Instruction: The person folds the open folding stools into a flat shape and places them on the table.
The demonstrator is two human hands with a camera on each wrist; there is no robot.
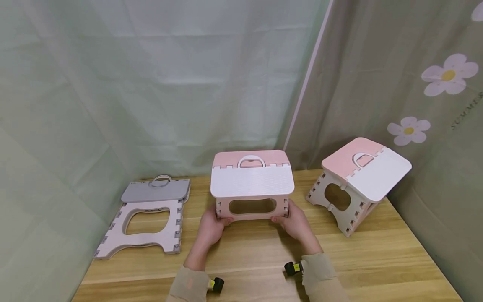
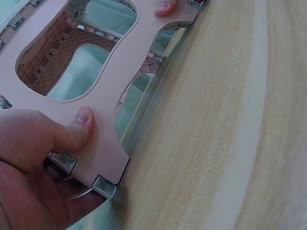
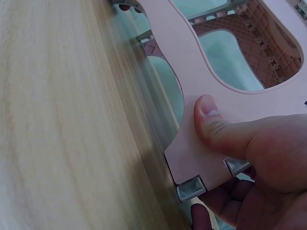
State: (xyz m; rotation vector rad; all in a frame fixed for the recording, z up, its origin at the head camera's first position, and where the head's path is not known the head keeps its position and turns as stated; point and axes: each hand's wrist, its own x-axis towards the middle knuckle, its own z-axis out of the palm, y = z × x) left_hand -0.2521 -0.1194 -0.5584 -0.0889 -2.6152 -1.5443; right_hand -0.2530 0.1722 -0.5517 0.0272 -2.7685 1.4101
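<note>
I see left hand and right hand pinching lower leg corners of pink-and-white folding stool, thumbs in front. Stool toward wooden table's far side, between gray folding stool and angled pink-and-white stool.

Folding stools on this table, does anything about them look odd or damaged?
The left, grey-topped stool stands out: it lies folded flat, whereas the middle stool and right stool are unfolded. No obvious damage shows.
</note>
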